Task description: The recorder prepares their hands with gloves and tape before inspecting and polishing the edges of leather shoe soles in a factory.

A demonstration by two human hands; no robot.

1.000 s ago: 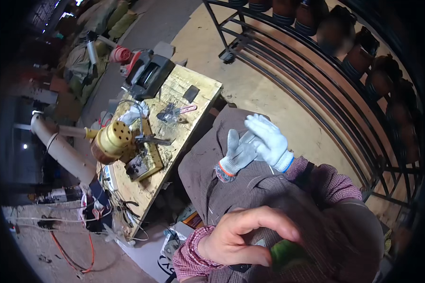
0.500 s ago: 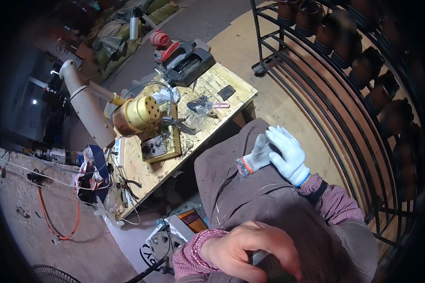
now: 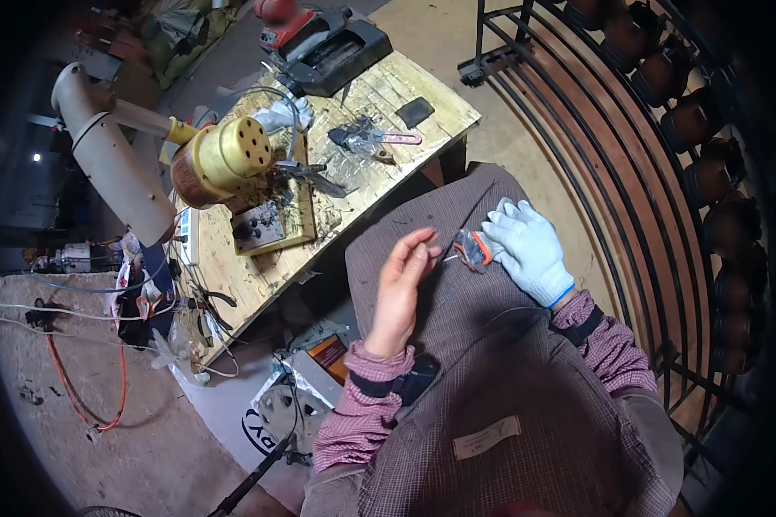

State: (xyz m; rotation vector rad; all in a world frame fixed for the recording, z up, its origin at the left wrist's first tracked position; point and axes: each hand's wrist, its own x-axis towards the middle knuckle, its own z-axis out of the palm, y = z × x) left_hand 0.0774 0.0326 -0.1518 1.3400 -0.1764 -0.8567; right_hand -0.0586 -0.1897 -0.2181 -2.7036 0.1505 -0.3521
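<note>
Loose glove (image 3: 472,250) lies on the apron-covered lap, just right of the left grip (image 3: 398,289) and partly under the right grip (image 3: 526,250). Only its cuff shows clearly, dark grey knit with an orange edge, mouth turned toward the left grip; the rest is mostly hidden. Left grip: bare, loosely curled, nothing held, apart from the cuff. Right grip: wears a pale work glove with a blue-edged cuff, fingers laid over the loose one; cannot tell whether they pinch it or merely rest there. Brown checked apron (image 3: 405,233) beneath both; bench (image 3: 444,86) farther off, ahead and left of them. Handling, by judgement: very light, limp, stretchy, not fragile; knit should catch well on skin and slide little. Likely to fold rather than hold shape. Best hold is the orange edge, thumb inside the mouth, fingers outside; a hold on the fabric body would probably bunch it and close the opening.
</note>
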